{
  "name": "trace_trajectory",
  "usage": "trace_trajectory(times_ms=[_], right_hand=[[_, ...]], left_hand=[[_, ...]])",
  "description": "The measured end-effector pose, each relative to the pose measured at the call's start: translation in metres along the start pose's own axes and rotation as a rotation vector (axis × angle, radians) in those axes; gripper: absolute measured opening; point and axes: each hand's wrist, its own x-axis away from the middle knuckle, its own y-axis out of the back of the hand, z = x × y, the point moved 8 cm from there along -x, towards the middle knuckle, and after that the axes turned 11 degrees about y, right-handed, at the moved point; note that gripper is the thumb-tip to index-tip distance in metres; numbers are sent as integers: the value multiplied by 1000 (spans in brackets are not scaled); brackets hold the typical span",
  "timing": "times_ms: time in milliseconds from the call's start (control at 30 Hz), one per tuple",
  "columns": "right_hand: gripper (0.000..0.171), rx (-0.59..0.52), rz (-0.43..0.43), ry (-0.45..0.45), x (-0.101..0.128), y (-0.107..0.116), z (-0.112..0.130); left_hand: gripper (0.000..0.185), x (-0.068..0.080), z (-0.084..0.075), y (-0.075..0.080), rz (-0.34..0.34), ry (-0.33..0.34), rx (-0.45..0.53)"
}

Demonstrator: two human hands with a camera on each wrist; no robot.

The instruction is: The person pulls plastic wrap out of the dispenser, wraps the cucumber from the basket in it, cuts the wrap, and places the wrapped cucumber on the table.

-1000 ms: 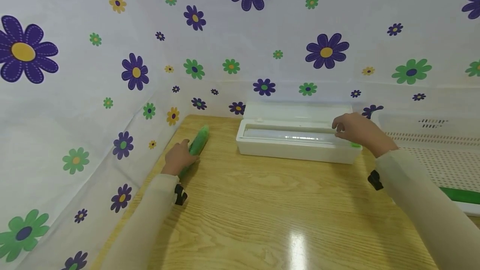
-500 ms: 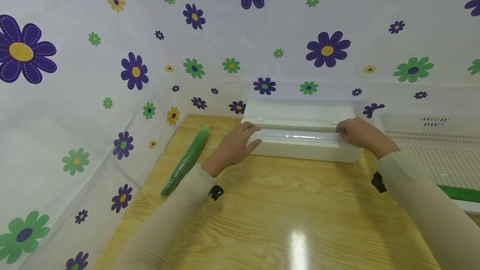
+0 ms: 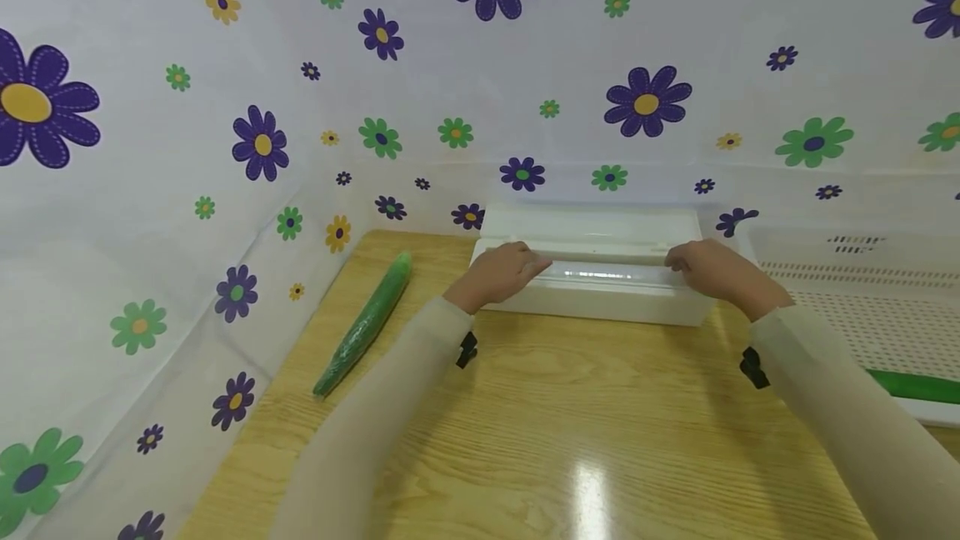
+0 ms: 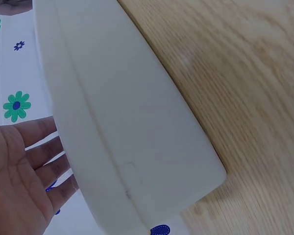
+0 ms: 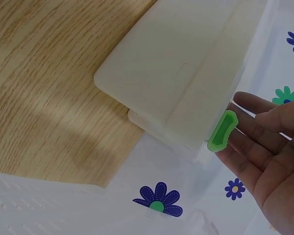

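A white cling film dispenser [image 3: 592, 307] stands at the table's back with its lid [image 3: 588, 225] raised. A clear roll of cling film [image 3: 607, 272] lies inside. My left hand [image 3: 495, 276] is over the dispenser's left end; in the left wrist view its fingers [image 4: 46, 152] reach the top edge, nearly straight. At the right end is my right hand [image 3: 712, 269], its fingers loosely bent near a green slider [image 5: 222, 131]. No film shows between the thumb and fingers there. To the left lies a cucumber [image 3: 363, 327], shiny as if wrapped in film, untouched.
A white perforated basket [image 3: 862, 273] stands at the right, with a long green thing [image 3: 918, 386] near its front edge. Flower-printed white sheeting [image 3: 555, 140] rises behind and to the left of the wooden table [image 3: 540, 423].
My left hand has let go of the cucumber and moved right to the dispenser's left end. The right hand has lowered slightly onto the dispenser's right end.
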Motion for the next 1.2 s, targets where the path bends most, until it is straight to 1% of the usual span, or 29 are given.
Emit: trace_trajectory(times_ms=[200, 433, 533, 633, 733, 900, 1200], right_hand=[[32, 31, -1, -12, -3, -2, 0], [34, 60, 11, 0, -8, -6, -2], [35, 47, 16, 1, -7, -5, -3], [34, 27, 13, 0, -4, -2, -3], [34, 17, 6, 8, -1, 1, -1], [33, 18, -2, 18, -1, 0, 0], [30, 48, -18, 69, -7, -5, -4]], left_hand=[[61, -5, 3, 1, 7, 4, -17], [65, -5, 8, -1, 59, 38, 35], [62, -4, 4, 0, 42, 13, 41], [59, -2, -1, 2, 7, -25, 12], [58, 1, -5, 3, -7, -45, -22], [58, 0, -8, 4, -2, -50, -43], [57, -8, -4, 4, 48, -25, -37]])
